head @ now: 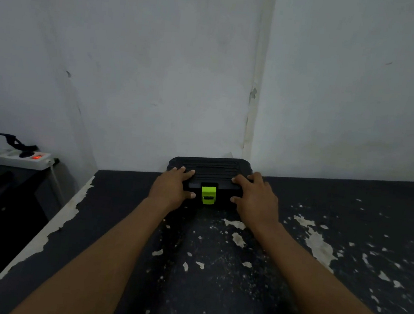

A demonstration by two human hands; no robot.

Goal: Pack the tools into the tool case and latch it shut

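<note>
A black ribbed tool case [211, 168] lies flat at the far edge of the dark table, against the wall, its lid down. A bright green latch [208, 194] sits on the middle of its front face. My left hand [173, 189] grips the case's left front corner, fingers over the lid and thumb on the front. My right hand [255, 197] holds the right front corner the same way. No loose tools are in view.
The table top [216, 270] is black with chipped, pale patches. Its left edge [52, 226] drops off to a lower dark surface. A white power strip [15, 157] with a lit red switch and a black cable lies there. White walls meet in a corner behind the case.
</note>
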